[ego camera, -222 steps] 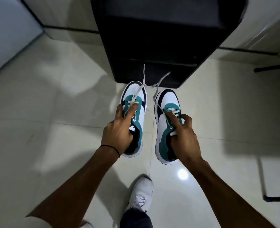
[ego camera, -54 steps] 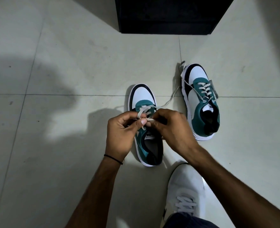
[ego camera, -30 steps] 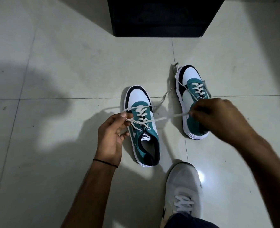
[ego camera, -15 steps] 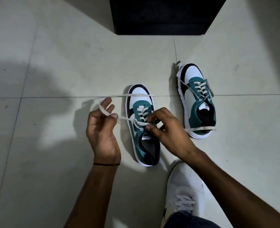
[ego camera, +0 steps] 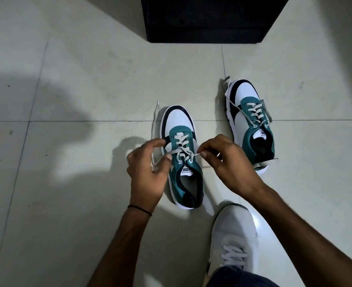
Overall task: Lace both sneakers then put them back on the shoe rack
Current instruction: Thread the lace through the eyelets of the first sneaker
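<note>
Two white, teal and black sneakers stand on the tiled floor. The near sneaker (ego camera: 181, 154) sits between my hands, its white lace (ego camera: 182, 151) crossed up through the eyelets. My left hand (ego camera: 148, 168) pinches the left lace end beside the shoe; the loose tail runs forward along the floor. My right hand (ego camera: 227, 162) pinches the right lace end just right of the top eyelets. The far sneaker (ego camera: 249, 119) stands to the right, laced, with loose lace ends trailing on the floor.
A black shoe rack (ego camera: 208, 19) stands at the top of the view, ahead of the sneakers. My own foot in a white shoe (ego camera: 233, 237) rests at the bottom right. Pale floor tiles (ego camera: 77, 79) spread all around.
Both hands have drawn closer to the near sneaker's top eyelets, each holding a lace end shorter. The left lace tail now lies forward along the floor instead of across the toe.
</note>
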